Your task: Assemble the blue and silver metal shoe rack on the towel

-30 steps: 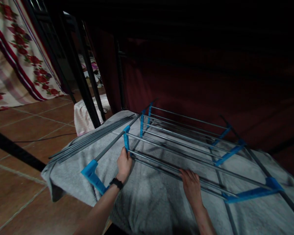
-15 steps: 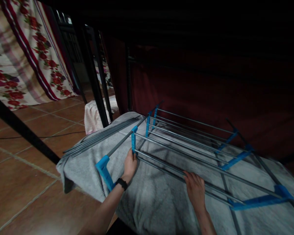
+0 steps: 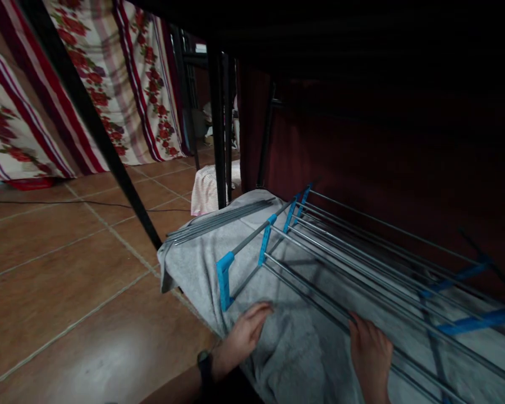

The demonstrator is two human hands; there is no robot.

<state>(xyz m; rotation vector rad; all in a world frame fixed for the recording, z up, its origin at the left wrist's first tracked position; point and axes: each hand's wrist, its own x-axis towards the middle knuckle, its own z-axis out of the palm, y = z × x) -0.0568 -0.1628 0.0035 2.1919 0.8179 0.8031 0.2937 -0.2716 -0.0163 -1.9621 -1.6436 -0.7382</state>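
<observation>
A rack of grey metal tubes [image 3: 320, 241] joined by blue plastic brackets lies on a grey blanket [image 3: 210, 275]. My right hand [image 3: 370, 353] curls its fingers over a front tube [image 3: 320, 292] of the rack; its palm side is hidden. My left hand [image 3: 248, 331], with a dark band on the wrist, hovers just in front of the rack over the blanket. Its fingers are stretched out and hold nothing. Closest to it are a blue corner bracket [image 3: 224, 280] and a smaller blue bracket [image 3: 265, 245]. The rack's right end runs into shadow.
Several loose grey tubes [image 3: 223, 220] lie bundled on the blanket at the left. Black metal posts [image 3: 105, 146] rise beside it, and a dark structure hangs overhead. Beyond the tiled floor [image 3: 67, 258] hang floral curtains [image 3: 96, 73]. A black cable [image 3: 96, 202] crosses the tiles.
My left hand has let go of the rack near the small blue bracket and drawn back toward me. The view has swung left. My right hand stays on the front tube.
</observation>
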